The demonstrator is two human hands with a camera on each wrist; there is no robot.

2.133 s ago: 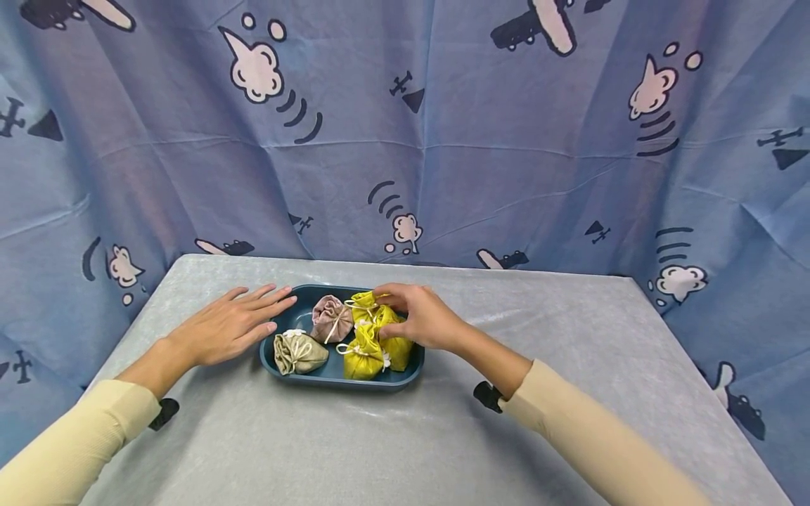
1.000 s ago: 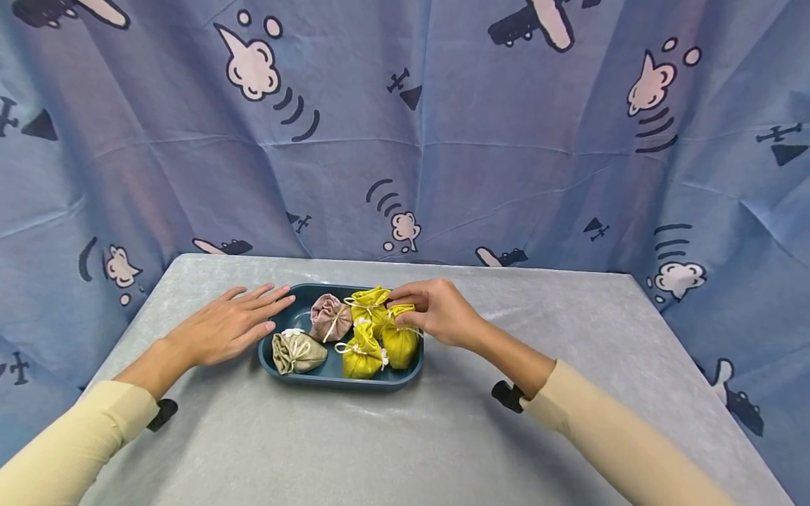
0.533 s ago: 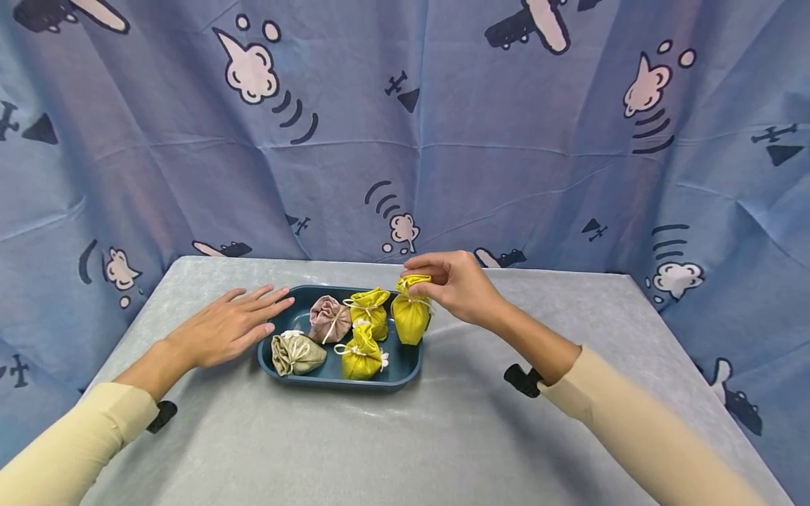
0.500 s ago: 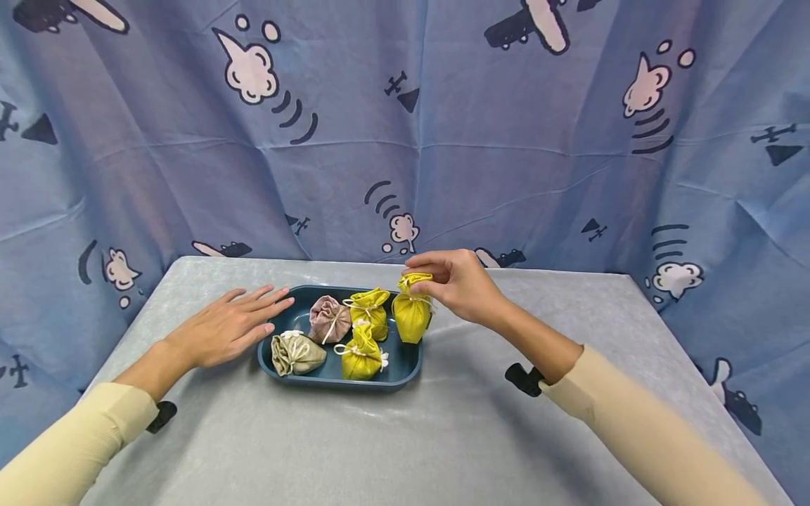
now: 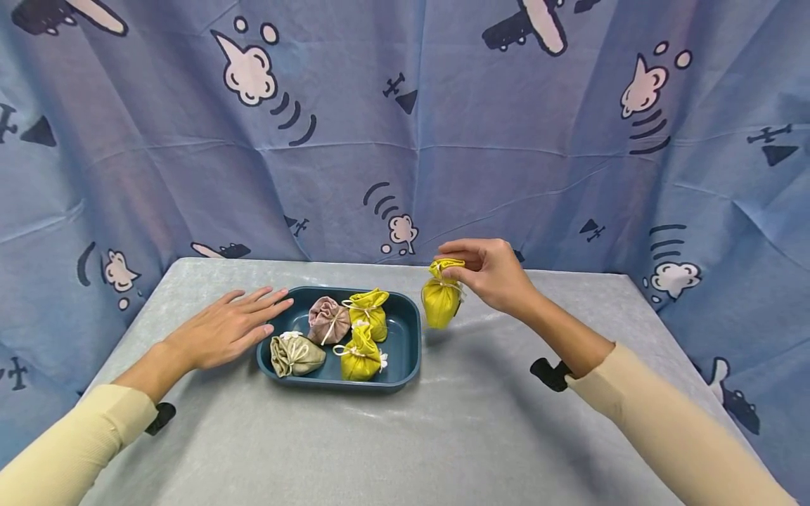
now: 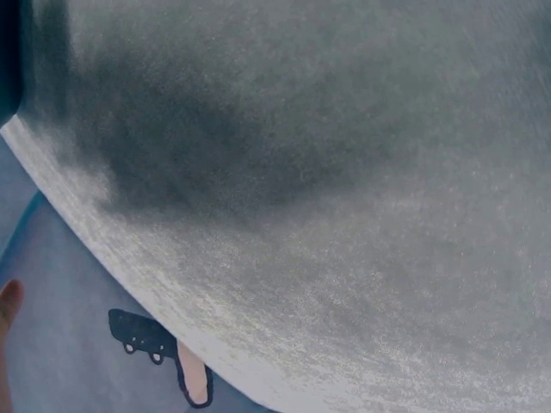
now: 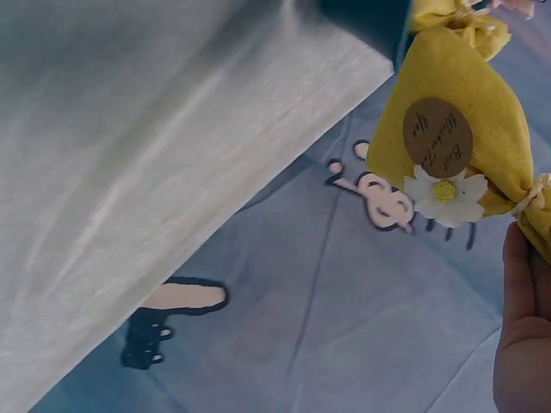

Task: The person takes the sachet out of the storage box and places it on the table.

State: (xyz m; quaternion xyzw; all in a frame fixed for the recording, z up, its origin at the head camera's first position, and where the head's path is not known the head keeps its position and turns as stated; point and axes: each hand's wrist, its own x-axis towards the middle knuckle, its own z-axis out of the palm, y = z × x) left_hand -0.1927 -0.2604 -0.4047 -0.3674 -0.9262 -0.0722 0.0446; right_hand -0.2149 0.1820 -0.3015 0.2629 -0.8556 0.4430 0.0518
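My right hand [image 5: 493, 274] pinches the gathered neck of a yellow drawstring pouch [image 5: 441, 302], which hangs upright just beyond the right end of a dark blue tray [image 5: 400, 344]. In the right wrist view, this pouch [image 7: 465, 112] shows a round brown label and a white flower. Two more yellow pouches, one behind [image 5: 373, 323] and one in front [image 5: 359, 362], stand in the tray's middle. Left of them lie a dusty pink pouch [image 5: 328, 322] and a beige pouch [image 5: 300, 355]. My left hand [image 5: 230, 327] has straight, spread fingers at the tray's left rim.
The tray stands on a table with a pale grey cover [image 5: 380, 450]. Behind the table and along its sides hangs a blue printed curtain [image 5: 354, 105]. The left wrist view holds mostly table cover [image 6: 344, 284], a fingertip [image 6: 10, 299] and curtain.
The right hand has lifted one yellow pouch from the tray's right end and carried it up and rightward past the rim. The left hand stays in place.
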